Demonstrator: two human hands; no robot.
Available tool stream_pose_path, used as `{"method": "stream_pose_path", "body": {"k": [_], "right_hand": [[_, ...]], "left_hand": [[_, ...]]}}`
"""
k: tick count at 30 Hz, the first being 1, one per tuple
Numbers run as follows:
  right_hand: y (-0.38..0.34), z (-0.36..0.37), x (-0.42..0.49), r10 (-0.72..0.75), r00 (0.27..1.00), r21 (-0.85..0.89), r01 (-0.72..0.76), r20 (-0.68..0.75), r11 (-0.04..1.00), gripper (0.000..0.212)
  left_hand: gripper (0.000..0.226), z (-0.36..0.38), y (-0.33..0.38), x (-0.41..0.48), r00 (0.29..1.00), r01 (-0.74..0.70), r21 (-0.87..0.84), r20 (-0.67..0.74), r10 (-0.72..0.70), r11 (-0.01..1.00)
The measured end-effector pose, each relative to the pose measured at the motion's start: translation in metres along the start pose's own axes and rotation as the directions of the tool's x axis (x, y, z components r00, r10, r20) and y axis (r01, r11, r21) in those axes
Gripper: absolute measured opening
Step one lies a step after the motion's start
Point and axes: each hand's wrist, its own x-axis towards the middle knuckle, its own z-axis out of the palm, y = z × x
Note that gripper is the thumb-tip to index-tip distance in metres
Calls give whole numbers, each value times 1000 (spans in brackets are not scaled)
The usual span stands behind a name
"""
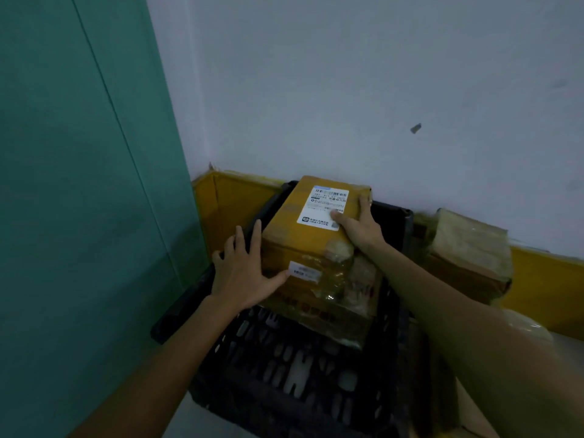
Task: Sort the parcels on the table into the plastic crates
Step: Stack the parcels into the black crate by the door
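A brown cardboard parcel point(294, 222) with a white shipping label on top sits at the far end of a black plastic crate point(284, 374), on top of another taped parcel point(335, 308). My left hand point(243, 273) presses flat against the top parcel's left side, fingers straight and spread, thumb on its front face. My right hand point(360, 222) holds the parcel's right edge, with the thumb lying across the label and the fingers curled over the far side.
The crate stands in a corner, with a green wall point(79, 184) to the left and a white wall with a yellow skirting point(230, 197) behind. Another taped cardboard parcel point(471, 257) lies to the right of the crate, against the wall.
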Motion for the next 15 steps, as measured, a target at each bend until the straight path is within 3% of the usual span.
{"method": "stream_pose_path", "body": {"k": [5, 11, 15], "right_hand": [[-7, 31, 4, -32, 999, 57, 33, -10, 998, 88], [-8, 34, 4, -30, 998, 43, 32, -50, 999, 80], [-19, 15, -8, -171, 980, 28, 175, -107, 984, 65]], "left_hand": [[106, 1, -2, 2, 998, 22, -143, -60, -31, 989], [98, -2, -4, 5, 1000, 13, -91, -17, -14, 996], [87, -18, 7, 7, 998, 30, 6, -52, -30, 1000]]}}
